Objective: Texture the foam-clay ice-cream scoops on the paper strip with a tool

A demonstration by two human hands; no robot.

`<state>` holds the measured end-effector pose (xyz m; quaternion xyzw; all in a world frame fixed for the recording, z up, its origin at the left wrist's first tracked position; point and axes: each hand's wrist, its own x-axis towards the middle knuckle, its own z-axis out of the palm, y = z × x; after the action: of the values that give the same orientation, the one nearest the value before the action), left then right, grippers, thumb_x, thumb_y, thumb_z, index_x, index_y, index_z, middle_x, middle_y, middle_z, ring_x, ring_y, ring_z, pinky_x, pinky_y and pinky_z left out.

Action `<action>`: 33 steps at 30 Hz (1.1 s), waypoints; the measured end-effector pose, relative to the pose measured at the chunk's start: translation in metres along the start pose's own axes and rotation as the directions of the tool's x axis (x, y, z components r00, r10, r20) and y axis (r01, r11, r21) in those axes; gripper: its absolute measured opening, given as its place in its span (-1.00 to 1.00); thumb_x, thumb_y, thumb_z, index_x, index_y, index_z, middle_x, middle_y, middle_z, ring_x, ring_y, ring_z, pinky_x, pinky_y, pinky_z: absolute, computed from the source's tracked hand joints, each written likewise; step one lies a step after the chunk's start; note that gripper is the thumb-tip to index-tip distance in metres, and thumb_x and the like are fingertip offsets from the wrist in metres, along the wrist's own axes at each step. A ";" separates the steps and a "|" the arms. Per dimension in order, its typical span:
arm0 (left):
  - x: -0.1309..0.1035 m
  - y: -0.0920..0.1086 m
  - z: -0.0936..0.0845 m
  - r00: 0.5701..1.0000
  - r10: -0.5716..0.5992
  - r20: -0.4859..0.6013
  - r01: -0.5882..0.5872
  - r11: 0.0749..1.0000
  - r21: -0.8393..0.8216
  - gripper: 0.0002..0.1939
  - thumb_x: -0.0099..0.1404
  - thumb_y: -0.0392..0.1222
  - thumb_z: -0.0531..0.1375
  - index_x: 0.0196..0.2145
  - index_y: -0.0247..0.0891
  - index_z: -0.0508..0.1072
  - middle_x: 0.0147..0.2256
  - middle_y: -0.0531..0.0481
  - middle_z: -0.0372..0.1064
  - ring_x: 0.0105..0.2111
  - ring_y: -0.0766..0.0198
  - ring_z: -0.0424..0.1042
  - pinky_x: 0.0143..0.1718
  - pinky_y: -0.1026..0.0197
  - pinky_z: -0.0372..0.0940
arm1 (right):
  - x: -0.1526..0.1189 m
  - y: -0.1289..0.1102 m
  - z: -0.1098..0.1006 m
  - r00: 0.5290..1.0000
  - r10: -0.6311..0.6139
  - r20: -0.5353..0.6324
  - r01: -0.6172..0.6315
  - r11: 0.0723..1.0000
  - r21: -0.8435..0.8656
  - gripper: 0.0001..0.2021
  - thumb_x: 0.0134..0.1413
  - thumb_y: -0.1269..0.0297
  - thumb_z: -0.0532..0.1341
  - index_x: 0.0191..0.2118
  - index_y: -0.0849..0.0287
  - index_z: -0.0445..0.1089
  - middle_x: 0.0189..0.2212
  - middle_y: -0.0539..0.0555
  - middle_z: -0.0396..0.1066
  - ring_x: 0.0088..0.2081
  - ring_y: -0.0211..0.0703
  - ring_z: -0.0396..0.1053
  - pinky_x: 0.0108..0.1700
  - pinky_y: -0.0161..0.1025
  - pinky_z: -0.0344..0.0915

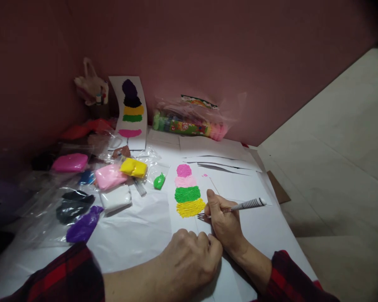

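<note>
Your left hand (pixel 192 258), curled closed, perhaps steadies the paper (pixel 176 225) while your right hand (pixel 225 224) grips the fork (pixel 247 205) beside yellow clay (pixel 190 208).

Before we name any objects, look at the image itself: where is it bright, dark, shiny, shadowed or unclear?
Head view: bright white paper against a dim reddish-pink wall, with the top-right corner nearly black; head view: small glints on the crinkled clear plastic bags; head view: a dark shadow across the pale floor tiles; head view: the far left edge murky and soft.
</note>
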<state>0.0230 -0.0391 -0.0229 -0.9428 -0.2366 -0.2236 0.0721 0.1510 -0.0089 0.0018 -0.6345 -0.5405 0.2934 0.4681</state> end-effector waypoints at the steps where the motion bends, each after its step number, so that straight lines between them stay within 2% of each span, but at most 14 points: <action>1: 0.000 0.000 0.000 1.000 0.004 0.000 -0.004 1.000 0.006 -0.88 0.17 -0.39 0.07 -0.29 -0.33 0.27 -0.59 0.06 0.26 -0.68 0.24 0.26 -0.73 0.24 0.08 | 0.000 0.000 0.000 1.000 0.012 -0.011 -0.012 1.000 0.012 -0.40 0.18 -0.20 0.09 -0.71 0.14 0.17 -0.76 -0.05 0.16 -0.69 -0.30 0.19 -0.63 -0.36 0.20; 7: 0.000 -0.001 -0.001 0.999 0.022 0.048 -0.022 1.000 0.001 -0.81 0.19 -0.38 0.06 -0.19 -0.43 0.29 -0.56 0.02 0.29 -0.66 0.22 0.29 -0.72 0.22 0.11 | 0.000 0.004 -0.001 0.995 0.082 -0.064 -0.074 0.990 0.118 -0.40 0.14 -0.20 0.12 -0.72 0.14 0.16 -0.77 -0.07 0.10 -0.71 -0.32 0.13 -0.68 -0.37 0.17; 12: 0.000 -0.002 -0.001 1.000 0.012 0.011 -0.011 1.000 -0.021 -0.85 0.16 -0.39 0.07 -0.26 -0.37 0.27 -0.58 0.05 0.28 -0.69 0.22 0.27 -0.75 0.22 0.09 | -0.001 0.004 -0.005 1.000 0.013 0.027 -0.017 0.991 0.130 -0.41 0.19 -0.14 0.12 -0.71 0.17 0.22 -0.78 -0.05 0.15 -0.72 -0.36 0.09 -0.68 -0.39 0.14; 17: 0.000 -0.001 0.001 1.000 -0.003 -0.015 0.003 1.000 -0.004 -0.85 0.15 -0.38 0.08 -0.27 -0.35 0.26 -0.59 0.07 0.28 -0.70 0.25 0.27 -0.73 0.25 0.08 | 0.001 0.006 -0.003 0.998 0.024 0.052 -0.033 0.986 0.165 -0.44 0.15 -0.15 0.16 -0.68 0.18 0.24 -0.77 -0.07 0.16 -0.73 -0.39 0.08 -0.70 -0.42 0.14; 22: 0.001 -0.001 0.000 1.000 -0.011 -0.001 0.011 1.000 -0.010 -0.85 0.09 -0.38 0.09 -0.35 -0.26 0.19 -0.58 0.07 0.27 -0.69 0.28 0.25 -0.73 0.27 0.06 | 0.001 0.009 -0.001 0.994 0.051 0.098 -0.069 0.979 0.190 -0.47 0.15 -0.13 0.17 -0.65 0.18 0.22 -0.72 -0.06 0.19 -0.67 -0.35 0.18 -0.66 -0.43 0.21; 28: 0.002 -0.001 -0.001 0.998 -0.022 -0.053 0.020 0.999 -0.031 -0.85 0.06 -0.38 0.09 -0.40 -0.22 0.17 -0.61 0.10 0.24 -0.72 0.25 0.23 -0.77 0.22 0.04 | 0.001 0.006 -0.002 0.996 -0.036 0.076 0.032 0.998 0.053 -0.46 0.21 -0.10 0.12 -0.67 0.17 0.19 -0.72 -0.07 0.17 -0.65 -0.34 0.19 -0.60 -0.42 0.20; 33: 0.002 -0.001 0.000 0.997 -0.022 -0.076 0.021 1.000 -0.016 -0.86 0.06 -0.38 0.09 -0.39 -0.25 0.21 -0.62 0.10 0.24 -0.72 0.26 0.23 -0.78 0.22 0.05 | 0.000 0.006 0.000 0.999 -0.026 0.018 0.026 0.999 0.039 -0.45 0.21 -0.11 0.11 -0.68 0.16 0.19 -0.74 -0.07 0.16 -0.67 -0.34 0.17 -0.63 -0.40 0.16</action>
<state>0.0239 -0.0372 -0.0215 -0.9314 -0.2422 -0.2620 0.0714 0.1535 -0.0083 -0.0033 -0.6155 -0.5471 0.3036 0.4793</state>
